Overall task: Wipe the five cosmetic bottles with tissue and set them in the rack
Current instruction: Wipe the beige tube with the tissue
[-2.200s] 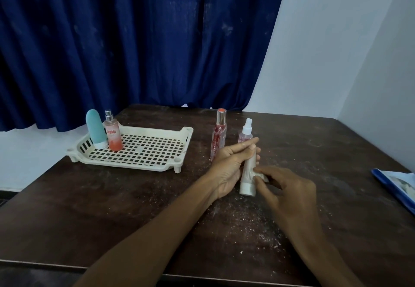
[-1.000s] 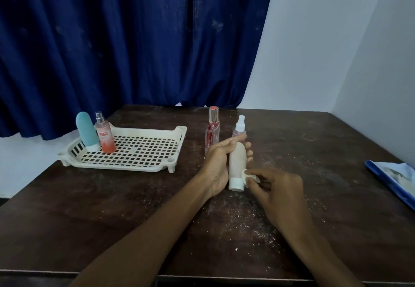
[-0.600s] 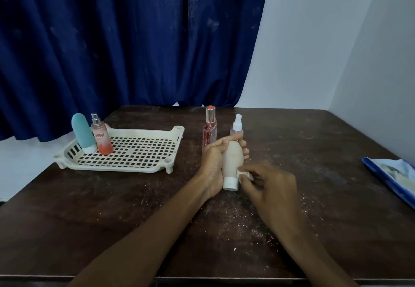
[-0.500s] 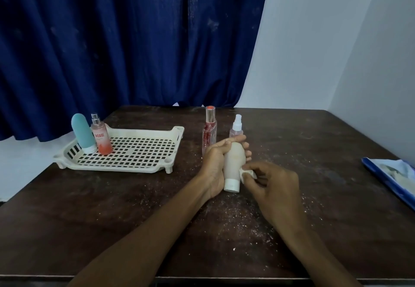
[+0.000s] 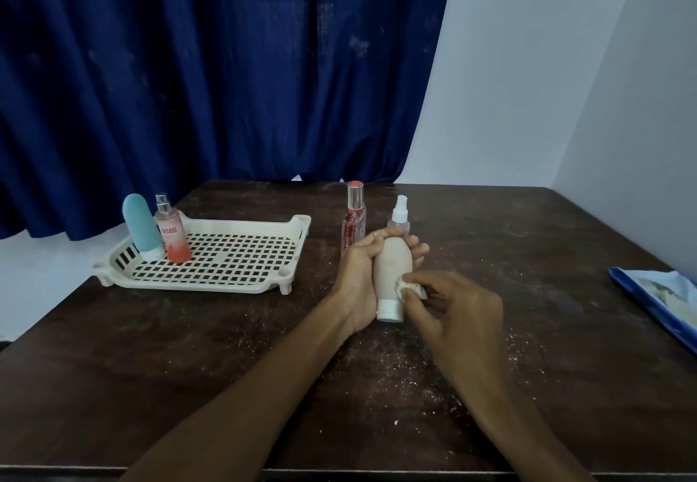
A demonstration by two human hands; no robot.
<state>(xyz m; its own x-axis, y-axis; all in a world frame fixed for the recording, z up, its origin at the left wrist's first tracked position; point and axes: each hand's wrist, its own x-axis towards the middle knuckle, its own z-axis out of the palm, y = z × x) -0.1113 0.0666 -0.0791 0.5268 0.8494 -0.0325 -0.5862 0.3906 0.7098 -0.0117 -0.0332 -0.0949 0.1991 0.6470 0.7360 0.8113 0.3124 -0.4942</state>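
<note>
My left hand (image 5: 358, 278) grips a beige tube bottle (image 5: 390, 274) standing on its white cap at the table's middle. My right hand (image 5: 456, 315) presses a small wad of white tissue (image 5: 407, 287) against the tube's lower right side. Just behind stand a tall red-flecked perfume bottle (image 5: 353, 219) and a small clear spray bottle (image 5: 399, 215), partly hidden by my fingers. The cream perforated rack (image 5: 226, 281) lies at the left; a teal tube (image 5: 139, 227) and a pink spray bottle (image 5: 171, 232) stand upright in its far left corner.
A blue-edged packet (image 5: 663, 300) lies at the table's right edge. White crumbs speckle the dark wooden table (image 5: 151, 368) around my hands. A dark blue curtain hangs behind the table, and a white wall closes the right side.
My left hand has turned the beige tube a little while the tissue in my right hand rubbed up from the cap onto the body. The head camera drifted slightly.
</note>
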